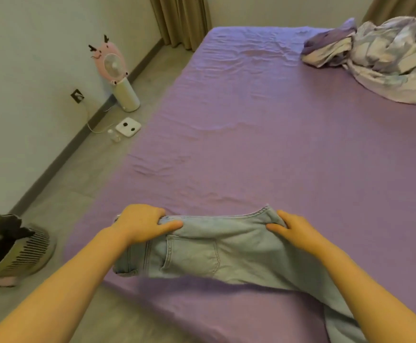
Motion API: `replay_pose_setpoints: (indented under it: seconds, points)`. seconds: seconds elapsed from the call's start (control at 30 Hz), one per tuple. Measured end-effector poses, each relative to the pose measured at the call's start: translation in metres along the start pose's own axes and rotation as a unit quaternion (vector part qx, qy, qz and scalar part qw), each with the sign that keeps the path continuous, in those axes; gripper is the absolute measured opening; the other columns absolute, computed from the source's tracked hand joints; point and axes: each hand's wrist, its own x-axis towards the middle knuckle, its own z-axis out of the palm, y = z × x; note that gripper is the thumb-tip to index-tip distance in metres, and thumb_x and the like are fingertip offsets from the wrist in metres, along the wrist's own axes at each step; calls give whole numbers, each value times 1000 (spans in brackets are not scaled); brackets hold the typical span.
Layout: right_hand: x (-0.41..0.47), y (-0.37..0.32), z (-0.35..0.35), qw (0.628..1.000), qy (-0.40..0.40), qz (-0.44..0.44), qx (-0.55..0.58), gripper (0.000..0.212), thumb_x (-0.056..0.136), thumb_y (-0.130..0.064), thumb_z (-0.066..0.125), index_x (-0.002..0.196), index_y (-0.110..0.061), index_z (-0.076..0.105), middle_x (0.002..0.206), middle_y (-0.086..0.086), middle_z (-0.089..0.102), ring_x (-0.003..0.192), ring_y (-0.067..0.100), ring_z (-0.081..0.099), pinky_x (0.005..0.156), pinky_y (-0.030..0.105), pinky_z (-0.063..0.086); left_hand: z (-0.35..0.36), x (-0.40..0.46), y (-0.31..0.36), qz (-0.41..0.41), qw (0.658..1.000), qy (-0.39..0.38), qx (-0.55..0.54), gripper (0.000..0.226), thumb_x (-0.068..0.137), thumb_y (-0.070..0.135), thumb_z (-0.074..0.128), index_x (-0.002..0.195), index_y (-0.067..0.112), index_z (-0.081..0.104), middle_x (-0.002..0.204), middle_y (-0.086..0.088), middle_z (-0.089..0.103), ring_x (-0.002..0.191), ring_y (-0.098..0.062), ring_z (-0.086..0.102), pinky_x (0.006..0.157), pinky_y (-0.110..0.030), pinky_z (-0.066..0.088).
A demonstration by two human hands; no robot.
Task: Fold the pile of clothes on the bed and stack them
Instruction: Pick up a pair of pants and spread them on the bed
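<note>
A pair of light blue jeans (226, 251) hangs over the near edge of the purple bed (263, 144), back pocket facing me, legs trailing off toward the lower right. My left hand (142, 222) grips the waistband at its left end, thumb on top and fingers curled under. My right hand (291, 227) pinches the far right end of the upper edge. Both hands hold the denim slightly above the sheet, stretched between them.
A crumpled white and purple quilt (385, 60) lies at the bed's far right corner. On the floor to the left stand a pink fan (117, 70), a white scale (128, 127) and a laundry basket (8, 248) with dark clothes. Curtains (181, 18) hang behind.
</note>
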Motion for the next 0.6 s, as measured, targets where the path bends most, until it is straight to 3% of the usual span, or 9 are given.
replay_pose_setpoints:
  seconds: [0.07, 0.2, 0.3, 0.37, 0.47, 0.6]
  points:
    - [21, -6, -1, 998, -57, 11, 15, 19, 90, -38, 61, 93, -20, 64, 88, -3, 68, 81, 12, 62, 71, 23, 47, -3, 25, -29, 1, 999, -45, 1, 76, 72, 88, 13, 66, 21, 47, 62, 0, 52, 59, -17, 48, 53, -31, 33]
    - [78, -23, 9, 995, -81, 38, 55, 15, 84, -40, 67, 89, -26, 67, 85, -6, 70, 76, 9, 66, 67, 23, 50, 2, 91, -81, -2, 991, -130, -23, 82, 68, 93, 20, 73, 19, 55, 67, 2, 56, 65, -16, 52, 58, -31, 37]
    - [140, -14, 40, 993, -93, 74, 6, 8, 87, -28, 66, 94, -25, 63, 86, -7, 67, 80, 11, 63, 68, 25, 48, 38, 153, -103, -9, 988, -151, -22, 67, 78, 84, 35, 85, 19, 53, 83, 1, 60, 80, -21, 55, 66, -34, 38]
    - [173, 2, 67, 989, -77, 109, -66, 3, 89, -21, 60, 88, -21, 57, 85, -4, 60, 84, 18, 60, 70, 31, 46, 72, 193, -105, -15, 986, -164, -4, 54, 86, 71, 42, 97, 19, 52, 105, -5, 63, 98, -26, 57, 81, -36, 39]
    - [198, 25, 100, 982, 7, 150, -116, 12, 93, -21, 53, 82, -22, 49, 85, 0, 58, 89, 25, 58, 67, 33, 42, 114, 237, -95, -26, 992, -120, 31, 45, 93, 55, 45, 115, 17, 52, 118, -8, 62, 113, -27, 55, 95, -38, 33]
    - [208, 39, 114, 977, 75, 163, -119, 10, 95, -24, 52, 91, -15, 53, 95, 7, 66, 91, 32, 60, 62, 34, 34, 141, 263, -92, -24, 996, -50, 75, 40, 93, 52, 45, 115, 18, 51, 116, -5, 62, 113, -25, 53, 95, -37, 31]
